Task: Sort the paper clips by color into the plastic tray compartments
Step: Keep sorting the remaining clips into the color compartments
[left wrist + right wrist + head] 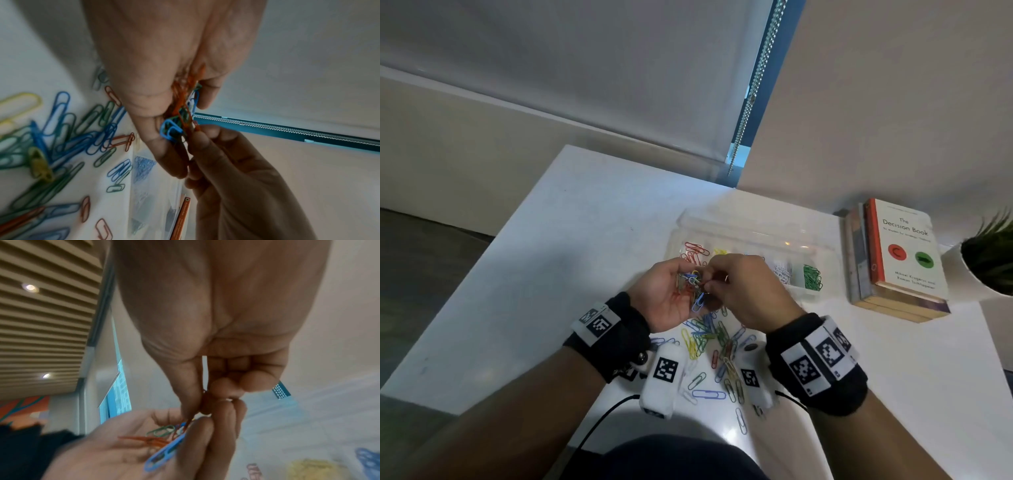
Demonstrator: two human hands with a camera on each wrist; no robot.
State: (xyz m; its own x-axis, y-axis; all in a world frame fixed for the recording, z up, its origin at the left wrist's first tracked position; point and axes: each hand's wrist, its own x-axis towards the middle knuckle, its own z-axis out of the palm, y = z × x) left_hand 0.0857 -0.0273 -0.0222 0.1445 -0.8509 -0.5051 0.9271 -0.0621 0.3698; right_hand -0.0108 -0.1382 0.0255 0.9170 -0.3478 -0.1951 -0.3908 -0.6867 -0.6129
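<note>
My left hand (pixel 686 286) is held palm up above the table and cups a tangled bunch of mixed paper clips (pixel 693 287), with its fingers curled round them. My right hand (pixel 709 279) reaches into the bunch, and its thumb and forefinger pinch a red paper clip (pixel 717 278). Seen from the left wrist, the bunch (pixel 180 120) has red, blue and green clips. Behind both hands stands the clear plastic tray (pixel 753 233), with red clips (pixel 695 251), yellow clips (pixel 719 251), white clips (pixel 782 272) and green clips (pixel 811 277) in separate compartments. A loose pile of clips (pixel 715 342) lies under my wrists.
A stack of books (pixel 900 260) lies to the right of the tray, and a potted plant (pixel 993 253) stands beyond it. The white table (pixel 585 240) ends in an edge on the left, with floor below. A wall and a window blind rise behind.
</note>
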